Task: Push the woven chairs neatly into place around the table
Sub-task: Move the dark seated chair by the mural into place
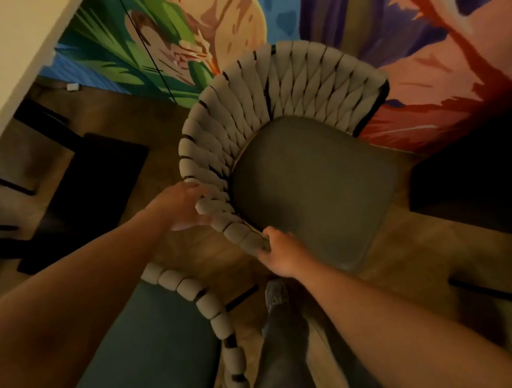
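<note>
Because I mean to steer it rather than lift it, my right hand [280,253] curls round the near end of the braided rim of the woven chair [304,189]. My left hand [181,206] lies against the rim's outer side, and I cannot tell whether its fingers hook the weave. That chair stands mid-scene on the brown floor [424,256], back toward the far mural wall [356,14], with a dark slab [479,180] — likely the table — just right. A second woven chair [144,343] sits near left.

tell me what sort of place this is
Likely a cafe or restaurant dining area: two matching woven chairs, a dark table beside them, and a big colourful mural on the wall.
</note>
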